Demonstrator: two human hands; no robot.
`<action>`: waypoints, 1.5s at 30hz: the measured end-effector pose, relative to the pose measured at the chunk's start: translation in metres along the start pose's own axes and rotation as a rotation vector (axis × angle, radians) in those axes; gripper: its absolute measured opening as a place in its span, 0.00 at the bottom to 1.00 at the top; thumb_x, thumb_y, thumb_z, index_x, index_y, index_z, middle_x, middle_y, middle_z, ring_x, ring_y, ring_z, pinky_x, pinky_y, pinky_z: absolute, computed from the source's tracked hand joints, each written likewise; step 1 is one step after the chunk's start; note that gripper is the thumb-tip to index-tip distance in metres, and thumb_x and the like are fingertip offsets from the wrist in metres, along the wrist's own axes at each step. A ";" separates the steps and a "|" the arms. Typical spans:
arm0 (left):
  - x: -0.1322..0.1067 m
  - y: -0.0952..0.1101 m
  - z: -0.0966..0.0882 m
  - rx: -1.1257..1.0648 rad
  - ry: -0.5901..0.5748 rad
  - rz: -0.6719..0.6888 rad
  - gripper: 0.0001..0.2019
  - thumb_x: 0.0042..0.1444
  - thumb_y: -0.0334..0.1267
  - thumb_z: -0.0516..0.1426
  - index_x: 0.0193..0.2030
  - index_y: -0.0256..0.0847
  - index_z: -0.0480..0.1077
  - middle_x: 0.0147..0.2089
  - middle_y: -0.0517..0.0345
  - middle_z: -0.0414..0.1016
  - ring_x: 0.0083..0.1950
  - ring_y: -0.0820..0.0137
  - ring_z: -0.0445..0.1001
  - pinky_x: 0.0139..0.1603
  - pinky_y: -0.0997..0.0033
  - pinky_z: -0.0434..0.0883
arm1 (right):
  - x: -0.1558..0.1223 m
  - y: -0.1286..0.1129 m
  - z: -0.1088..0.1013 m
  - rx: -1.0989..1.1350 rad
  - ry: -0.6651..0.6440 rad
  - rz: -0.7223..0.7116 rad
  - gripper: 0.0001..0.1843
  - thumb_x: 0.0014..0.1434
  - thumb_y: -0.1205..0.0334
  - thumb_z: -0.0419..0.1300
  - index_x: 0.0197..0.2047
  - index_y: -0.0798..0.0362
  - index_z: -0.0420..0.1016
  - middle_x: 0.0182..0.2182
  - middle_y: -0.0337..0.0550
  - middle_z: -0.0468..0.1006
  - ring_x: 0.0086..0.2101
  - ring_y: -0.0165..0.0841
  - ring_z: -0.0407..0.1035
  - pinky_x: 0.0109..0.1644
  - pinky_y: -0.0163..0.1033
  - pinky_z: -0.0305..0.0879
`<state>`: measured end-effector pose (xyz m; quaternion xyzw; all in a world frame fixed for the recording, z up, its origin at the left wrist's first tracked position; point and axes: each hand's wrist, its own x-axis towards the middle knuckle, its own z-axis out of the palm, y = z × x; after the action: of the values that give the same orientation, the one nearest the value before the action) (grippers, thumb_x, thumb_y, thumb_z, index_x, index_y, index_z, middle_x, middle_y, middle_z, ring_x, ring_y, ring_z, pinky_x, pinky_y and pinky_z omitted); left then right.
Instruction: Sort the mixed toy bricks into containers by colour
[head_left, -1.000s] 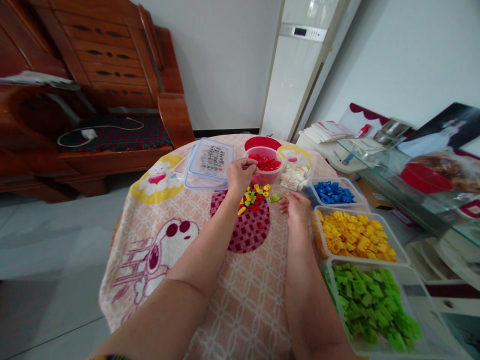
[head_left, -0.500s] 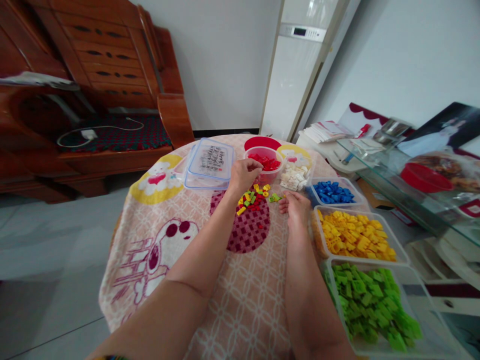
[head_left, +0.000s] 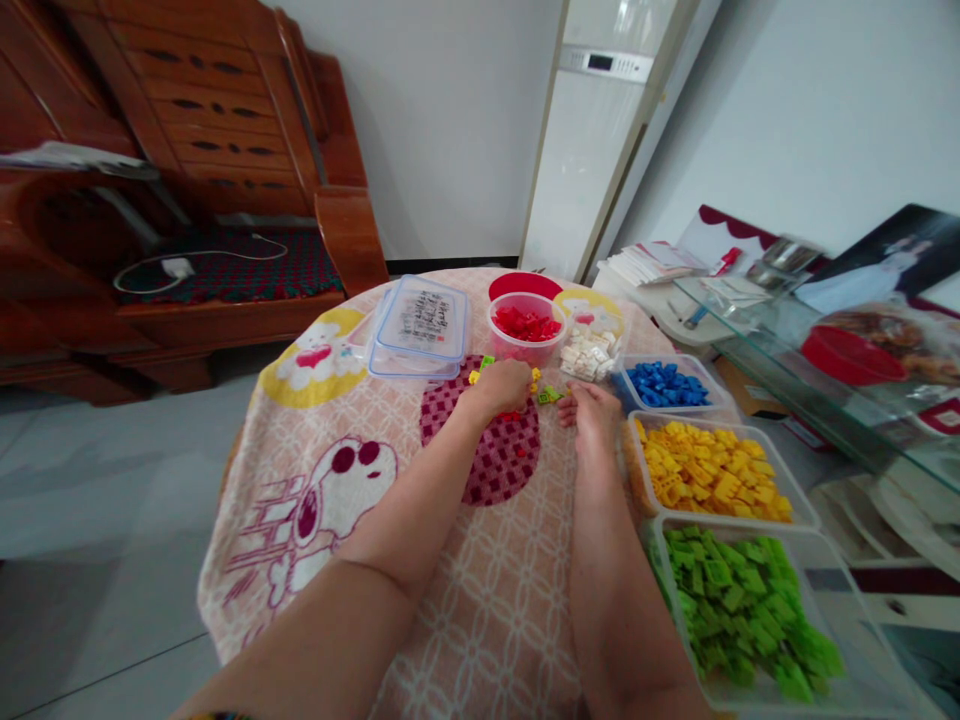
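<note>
My left hand (head_left: pixel 504 386) lies curled on top of a small pile of mixed red, yellow and green bricks (head_left: pixel 534 382) in the middle of the round table; whether it holds any brick is hidden. My right hand (head_left: pixel 594 408) rests on the cloth just right of the pile, fingers curled with their tips by a few green bricks (head_left: pixel 550 395). Behind the pile stands a round tub of red bricks (head_left: pixel 525 328).
Along the table's right side stand tubs of white bricks (head_left: pixel 592 352), blue bricks (head_left: pixel 664 383), yellow bricks (head_left: pixel 709 472) and green bricks (head_left: pixel 742 600). Stacked clear lids (head_left: pixel 420 325) lie at the back left. A wooden bench (head_left: pixel 187 200) stands beyond; a glass table (head_left: pixel 810 340) is at right.
My left hand has come back from the rim of the red brick tub and dropped down onto the mixed pile. My right hand has stayed where it was.
</note>
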<state>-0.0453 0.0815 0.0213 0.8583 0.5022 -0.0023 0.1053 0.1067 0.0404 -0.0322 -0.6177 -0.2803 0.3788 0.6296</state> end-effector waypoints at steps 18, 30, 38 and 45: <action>0.006 -0.019 0.000 -0.109 -0.069 0.122 0.18 0.42 0.21 0.60 0.40 0.37 0.83 0.38 0.53 0.84 0.40 0.65 0.80 0.41 0.74 0.71 | -0.004 -0.005 0.002 -0.008 0.014 0.025 0.05 0.51 0.63 0.61 0.29 0.53 0.79 0.13 0.34 0.73 0.12 0.30 0.62 0.13 0.33 0.57; 0.010 -0.020 0.005 -0.078 -0.044 0.160 0.18 0.41 0.21 0.60 0.38 0.39 0.83 0.35 0.52 0.83 0.39 0.64 0.79 0.41 0.73 0.71 | -0.004 -0.006 0.002 -0.021 0.014 0.029 0.06 0.51 0.63 0.61 0.30 0.53 0.80 0.13 0.34 0.73 0.13 0.30 0.63 0.14 0.33 0.57; 0.005 -0.029 0.000 -0.179 0.014 0.138 0.17 0.42 0.22 0.57 0.37 0.39 0.82 0.34 0.59 0.83 0.37 0.71 0.77 0.35 0.78 0.67 | 0.006 0.004 -0.003 -0.042 -0.024 0.008 0.09 0.50 0.60 0.63 0.33 0.54 0.82 0.15 0.36 0.75 0.14 0.32 0.66 0.15 0.34 0.59; 0.005 -0.031 -0.001 -0.162 -0.024 0.060 0.08 0.42 0.26 0.62 0.29 0.39 0.81 0.26 0.59 0.79 0.31 0.69 0.76 0.32 0.76 0.67 | 0.004 0.004 -0.003 -0.015 -0.024 -0.003 0.07 0.51 0.61 0.63 0.31 0.53 0.81 0.15 0.36 0.75 0.14 0.31 0.66 0.14 0.33 0.59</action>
<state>-0.0696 0.1000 0.0159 0.8616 0.4735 0.0313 0.1801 0.1110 0.0417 -0.0364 -0.6175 -0.2916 0.3831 0.6220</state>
